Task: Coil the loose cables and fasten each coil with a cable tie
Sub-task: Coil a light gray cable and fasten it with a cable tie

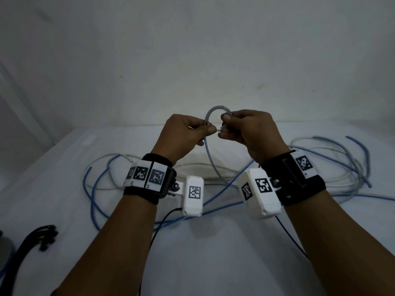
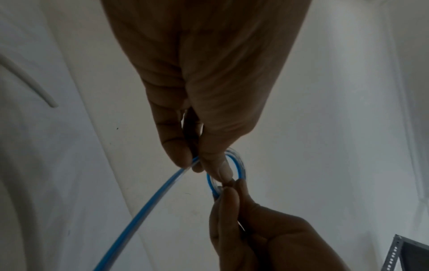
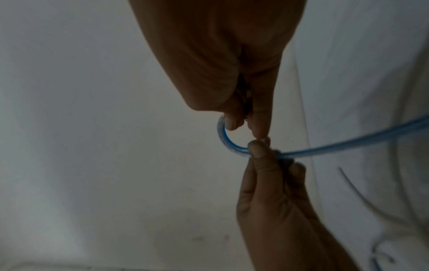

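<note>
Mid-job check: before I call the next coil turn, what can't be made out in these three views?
- Cable end: head view, hidden between the left hand and right hand fingertips.
- Loop turn count: both wrist views, blurred and dark.
- Black cable ties: head view, cut off by the left edge; count unclear.
- Loose cables: head view, overlapping, partly behind the wrists.

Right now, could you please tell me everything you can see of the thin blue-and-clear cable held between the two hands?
The thin blue-and-clear cable looks like a blue core in a translucent plastic sheath. Its end is bent into one small, roughly upright loop, raised above the white-covered table. The left hand pinches it where the loop closes; the right hand pinches the other side near the cut tip. The rest hangs down to the table among other loose cables. No tie is on it.
</note>
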